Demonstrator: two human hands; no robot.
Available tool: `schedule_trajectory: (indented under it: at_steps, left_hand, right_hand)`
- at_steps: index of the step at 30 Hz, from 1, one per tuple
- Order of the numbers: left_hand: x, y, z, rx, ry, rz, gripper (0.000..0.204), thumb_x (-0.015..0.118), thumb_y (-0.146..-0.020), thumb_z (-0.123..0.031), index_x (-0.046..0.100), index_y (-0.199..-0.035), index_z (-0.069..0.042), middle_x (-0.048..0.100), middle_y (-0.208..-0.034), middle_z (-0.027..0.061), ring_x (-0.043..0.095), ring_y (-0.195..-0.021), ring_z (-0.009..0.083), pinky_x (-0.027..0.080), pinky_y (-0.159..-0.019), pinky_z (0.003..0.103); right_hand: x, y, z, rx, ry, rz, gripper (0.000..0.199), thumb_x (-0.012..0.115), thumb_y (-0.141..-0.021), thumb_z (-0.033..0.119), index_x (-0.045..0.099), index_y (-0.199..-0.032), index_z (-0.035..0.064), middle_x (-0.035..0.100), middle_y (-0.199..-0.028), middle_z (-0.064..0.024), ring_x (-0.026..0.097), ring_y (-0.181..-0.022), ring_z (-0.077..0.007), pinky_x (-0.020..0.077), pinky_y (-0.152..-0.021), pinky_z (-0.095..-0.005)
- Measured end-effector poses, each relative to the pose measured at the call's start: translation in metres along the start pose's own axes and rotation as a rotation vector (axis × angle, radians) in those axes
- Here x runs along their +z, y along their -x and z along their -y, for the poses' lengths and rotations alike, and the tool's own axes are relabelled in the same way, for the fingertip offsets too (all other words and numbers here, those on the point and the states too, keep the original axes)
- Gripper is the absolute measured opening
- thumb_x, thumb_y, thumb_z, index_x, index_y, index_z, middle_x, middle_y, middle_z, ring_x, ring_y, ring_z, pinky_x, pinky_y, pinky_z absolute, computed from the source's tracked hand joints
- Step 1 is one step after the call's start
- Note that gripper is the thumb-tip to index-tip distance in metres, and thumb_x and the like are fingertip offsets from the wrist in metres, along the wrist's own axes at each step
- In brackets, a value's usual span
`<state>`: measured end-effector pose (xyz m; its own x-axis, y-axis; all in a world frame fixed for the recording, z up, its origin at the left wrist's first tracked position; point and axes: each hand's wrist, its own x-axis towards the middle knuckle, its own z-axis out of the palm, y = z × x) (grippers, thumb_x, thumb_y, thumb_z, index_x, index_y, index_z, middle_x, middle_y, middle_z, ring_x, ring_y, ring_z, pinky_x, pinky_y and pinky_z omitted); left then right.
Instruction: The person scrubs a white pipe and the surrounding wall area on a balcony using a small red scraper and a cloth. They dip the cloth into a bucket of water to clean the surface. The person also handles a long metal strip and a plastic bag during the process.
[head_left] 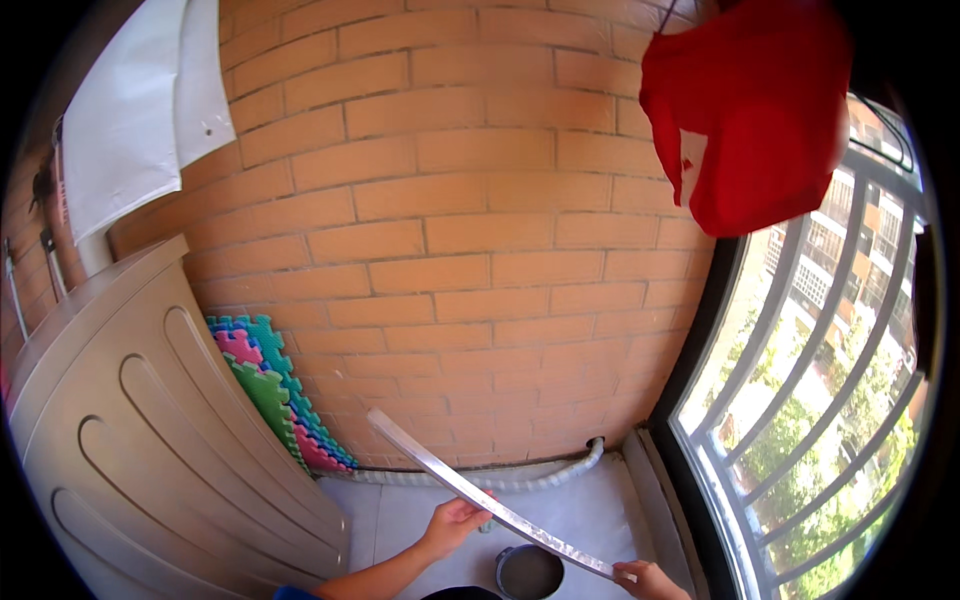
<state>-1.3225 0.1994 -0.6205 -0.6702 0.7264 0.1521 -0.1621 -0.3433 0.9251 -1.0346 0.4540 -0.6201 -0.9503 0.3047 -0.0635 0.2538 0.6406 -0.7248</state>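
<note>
Head view: we're looking down at a small balcony corner, brick wall [450, 220] straight ahead, pale floor [590, 505] below.
Main thing: a long flat silvery strip [480, 490], looks like metal, running slantwise from up near the foot of the wall down toward the lower right, held above the floor.
Left hand [455, 522]: our grip is wrapped around the strip about midway along, fingers curled over its edge, forearm coming in from the bottom.
Right hand [645, 578]: closed on the lower end of the strip, down at the bottom edge of the shot; only part of the hand shows.
Under the strip: a round grey pot [528, 572] sits on the floor between our two hands, just below the strip. Can't tell what's in it.
Left side: a big beige moulded cabinet [150, 440] with ribbed panels, and a stack of colourful foam puzzle mats [270, 385] leaning between it and the wall.
Floor edge: a pale ribbed hose [540, 478] lies along the foot of the wall.
Up top: a red cloth [750, 110] hangs at the upper right, and white sheets [130, 120] hang at the upper left.
Right side: curved window bars [850, 330] with trees and buildings outside.
</note>
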Motion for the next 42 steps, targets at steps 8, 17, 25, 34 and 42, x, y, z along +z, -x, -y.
schedule_trajectory:
  at_steps: [8,17,25,34,42]
  left_hand:
    - [0.019,-0.007,-0.088,0.114,-0.007,-0.032,0.033,0.060,-0.081,0.003,0.052,-0.113,0.004,0.057,-0.110,0.0086,0.054,-0.099,0.0145,0.044,-0.087,0.028]
    - [0.059,0.000,-0.230,0.284,-0.516,0.072,0.029,0.070,-0.075,-0.009,0.064,-0.103,-0.005,0.066,-0.095,0.0067,0.061,-0.089,0.0142,0.047,-0.080,0.028]
    - [0.118,-0.007,-0.361,0.215,-0.610,-0.014,0.024,0.069,-0.075,-0.008,0.064,-0.098,-0.002,0.064,-0.096,0.0111,0.061,-0.091,0.0203,0.046,-0.081,0.030]
    - [0.182,-0.021,-0.451,0.204,-0.720,0.085,0.015,0.067,-0.073,-0.006,0.063,-0.086,0.000,0.063,-0.087,0.0120,0.060,-0.082,0.0301,0.046,-0.083,0.036]
    - [0.224,-0.019,-0.475,0.253,-0.781,0.404,0.025,0.067,-0.072,-0.006,0.060,-0.096,-0.005,0.061,-0.088,0.0107,0.058,-0.087,0.0300,0.040,-0.092,0.042]
  right_hand:
    - [-0.020,-0.046,0.039,-0.015,-0.059,0.062,0.018,0.055,-0.081,0.008,0.061,-0.096,0.0011,0.062,-0.088,-0.0198,0.062,-0.083,-0.0274,0.0467,-0.073,-0.0346]
    - [-0.054,-0.065,0.120,-0.010,-0.131,0.162,0.029,0.064,-0.078,0.012,0.062,-0.106,0.0048,0.063,-0.103,-0.0157,0.058,-0.100,-0.0248,0.0449,-0.086,-0.0325]
    - [-0.038,-0.087,0.139,-0.031,-0.022,0.238,0.073,0.077,-0.062,0.027,0.045,-0.125,0.0122,0.054,-0.117,-0.0150,0.053,-0.108,-0.0304,0.0442,-0.089,-0.0369]
    - [-0.158,-0.009,0.365,0.045,-0.067,0.037,0.042,0.066,-0.069,0.009,0.056,-0.110,0.0037,0.058,-0.109,-0.0145,0.054,-0.102,-0.0296,0.0459,-0.085,-0.0344]
    - [-0.295,0.037,0.552,-0.035,-0.483,-0.330,0.048,0.070,-0.073,0.007,0.048,-0.115,0.0048,0.053,-0.113,-0.0078,0.053,-0.103,-0.0194,0.0461,-0.083,-0.0320]
